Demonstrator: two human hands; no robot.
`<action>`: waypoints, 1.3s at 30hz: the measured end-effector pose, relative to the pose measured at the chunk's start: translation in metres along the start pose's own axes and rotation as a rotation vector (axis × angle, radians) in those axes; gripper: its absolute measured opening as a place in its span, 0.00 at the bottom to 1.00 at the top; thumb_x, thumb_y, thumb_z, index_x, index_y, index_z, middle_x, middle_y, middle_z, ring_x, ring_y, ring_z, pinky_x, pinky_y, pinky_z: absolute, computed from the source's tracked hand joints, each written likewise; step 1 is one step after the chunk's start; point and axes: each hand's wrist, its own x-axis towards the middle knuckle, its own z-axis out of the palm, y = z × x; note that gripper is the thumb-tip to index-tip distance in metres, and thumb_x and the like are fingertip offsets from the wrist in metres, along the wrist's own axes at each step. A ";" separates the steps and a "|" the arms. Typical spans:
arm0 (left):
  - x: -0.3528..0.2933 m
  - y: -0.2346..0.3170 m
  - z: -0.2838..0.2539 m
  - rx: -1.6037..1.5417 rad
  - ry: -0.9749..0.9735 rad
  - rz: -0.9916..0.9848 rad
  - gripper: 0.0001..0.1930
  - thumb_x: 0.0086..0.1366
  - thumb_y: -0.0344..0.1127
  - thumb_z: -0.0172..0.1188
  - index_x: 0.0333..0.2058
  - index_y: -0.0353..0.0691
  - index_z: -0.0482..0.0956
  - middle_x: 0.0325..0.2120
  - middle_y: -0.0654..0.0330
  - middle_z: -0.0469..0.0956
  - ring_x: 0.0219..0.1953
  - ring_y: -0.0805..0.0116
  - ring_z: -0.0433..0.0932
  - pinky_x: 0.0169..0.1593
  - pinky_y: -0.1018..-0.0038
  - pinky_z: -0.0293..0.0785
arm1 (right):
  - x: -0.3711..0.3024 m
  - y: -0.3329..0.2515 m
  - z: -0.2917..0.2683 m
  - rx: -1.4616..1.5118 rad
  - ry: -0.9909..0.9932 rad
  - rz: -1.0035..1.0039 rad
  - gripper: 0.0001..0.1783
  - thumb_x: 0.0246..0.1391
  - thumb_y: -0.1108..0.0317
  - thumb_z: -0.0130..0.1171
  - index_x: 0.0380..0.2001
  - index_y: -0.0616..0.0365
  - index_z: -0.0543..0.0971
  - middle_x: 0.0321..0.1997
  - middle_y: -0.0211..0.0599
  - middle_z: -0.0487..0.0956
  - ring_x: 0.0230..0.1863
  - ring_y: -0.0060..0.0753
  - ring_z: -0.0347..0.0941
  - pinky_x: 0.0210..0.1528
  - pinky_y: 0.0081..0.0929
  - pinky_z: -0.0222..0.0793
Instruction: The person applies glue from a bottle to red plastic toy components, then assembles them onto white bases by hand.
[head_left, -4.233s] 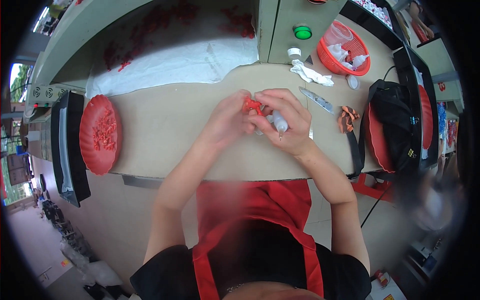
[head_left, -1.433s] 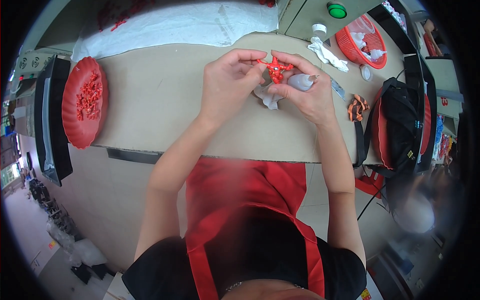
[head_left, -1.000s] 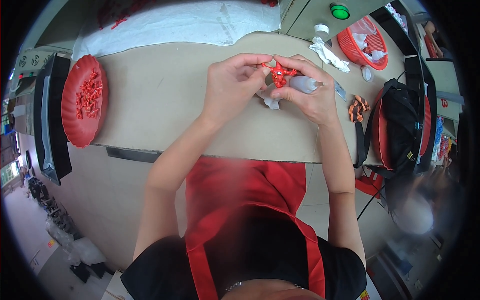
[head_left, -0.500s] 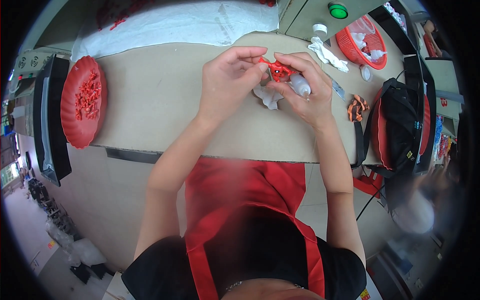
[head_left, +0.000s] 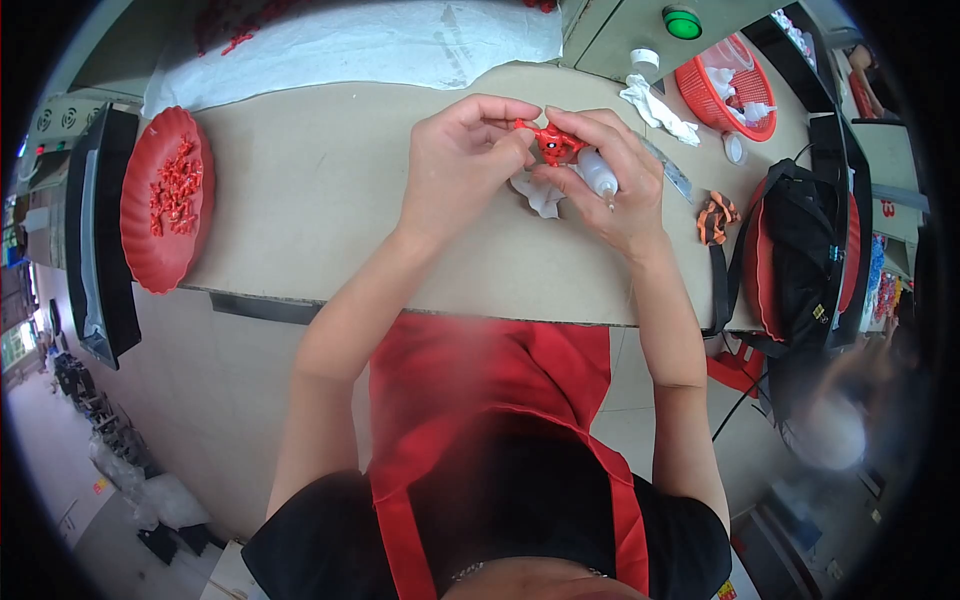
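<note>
A small glossy red toy figure (head_left: 554, 146) is held up between my two hands above the table. My left hand (head_left: 462, 155) pinches its left end between thumb and fingertips. My right hand (head_left: 625, 170) closes round the figure's other side with thumb and forefinger. Tucked in the same right hand is a small white squeeze bottle (head_left: 598, 172), its thin nozzle tilted down toward me. Behind and below the figure, a crumpled white tissue (head_left: 541, 194) lies on the table, partly covered by the right hand.
A red scalloped tray (head_left: 135, 215) with several small red parts stands at the left. White cloth (head_left: 440, 50) covers the back. To the right are a red basket (head_left: 718, 102), a rag (head_left: 665, 112), a metal blade (head_left: 672, 172), an orange-black scrunchie (head_left: 714, 217) and a black bag (head_left: 800, 245).
The squeeze bottle and red figure have turned slightly in my fingers. Both hands keep their hold in nearly the same place, and the view has shifted a little.
</note>
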 end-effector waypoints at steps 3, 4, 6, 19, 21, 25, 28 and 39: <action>0.001 -0.001 -0.002 0.012 -0.010 -0.016 0.10 0.55 0.22 0.55 0.38 0.29 0.77 0.25 0.59 0.79 0.28 0.79 0.76 0.30 0.83 0.73 | -0.001 0.001 -0.001 -0.013 -0.004 -0.004 0.26 0.32 0.77 0.69 0.42 0.54 0.77 0.35 0.33 0.77 0.27 0.27 0.76 0.28 0.21 0.73; 0.001 -0.002 -0.002 0.021 -0.018 -0.021 0.10 0.55 0.22 0.55 0.37 0.29 0.77 0.25 0.59 0.79 0.28 0.79 0.76 0.30 0.83 0.73 | -0.001 0.001 -0.001 -0.016 -0.005 -0.009 0.27 0.32 0.76 0.69 0.42 0.53 0.77 0.35 0.33 0.77 0.27 0.27 0.76 0.28 0.21 0.73; 0.000 -0.001 -0.002 0.021 -0.019 -0.026 0.10 0.55 0.22 0.55 0.37 0.30 0.77 0.25 0.59 0.79 0.27 0.79 0.76 0.30 0.83 0.73 | -0.001 0.001 -0.001 -0.013 -0.006 -0.014 0.27 0.32 0.76 0.69 0.42 0.53 0.78 0.35 0.33 0.77 0.27 0.27 0.76 0.28 0.21 0.73; -0.002 -0.002 -0.002 0.068 -0.034 -0.050 0.10 0.55 0.23 0.55 0.37 0.30 0.78 0.22 0.59 0.80 0.25 0.79 0.77 0.28 0.83 0.73 | -0.001 0.000 -0.002 -0.037 -0.034 -0.028 0.27 0.32 0.76 0.69 0.43 0.54 0.78 0.33 0.33 0.77 0.28 0.27 0.76 0.28 0.22 0.73; -0.002 0.000 -0.001 0.064 -0.034 -0.056 0.09 0.56 0.23 0.55 0.37 0.30 0.78 0.21 0.59 0.79 0.25 0.79 0.77 0.28 0.83 0.73 | -0.001 0.000 -0.002 -0.038 -0.035 -0.028 0.27 0.32 0.76 0.69 0.43 0.54 0.78 0.33 0.33 0.77 0.28 0.27 0.76 0.28 0.22 0.73; -0.002 0.000 0.001 0.049 -0.029 -0.072 0.09 0.57 0.23 0.55 0.36 0.30 0.78 0.21 0.59 0.79 0.24 0.79 0.77 0.27 0.82 0.73 | -0.002 0.001 -0.002 -0.046 -0.030 -0.035 0.26 0.33 0.75 0.69 0.42 0.54 0.78 0.32 0.33 0.78 0.28 0.27 0.76 0.29 0.22 0.73; -0.002 -0.001 0.001 0.048 -0.022 -0.058 0.09 0.57 0.23 0.55 0.37 0.30 0.78 0.20 0.59 0.79 0.24 0.79 0.77 0.27 0.82 0.73 | -0.001 0.001 -0.001 -0.040 -0.013 -0.033 0.26 0.33 0.75 0.69 0.42 0.54 0.78 0.32 0.33 0.78 0.28 0.27 0.76 0.29 0.22 0.73; -0.002 -0.002 0.004 -0.002 0.008 -0.030 0.10 0.59 0.23 0.54 0.39 0.30 0.76 0.21 0.61 0.78 0.26 0.78 0.77 0.27 0.82 0.72 | 0.000 0.002 0.002 -0.067 0.036 -0.039 0.24 0.34 0.74 0.70 0.41 0.54 0.78 0.33 0.33 0.78 0.29 0.26 0.77 0.29 0.21 0.74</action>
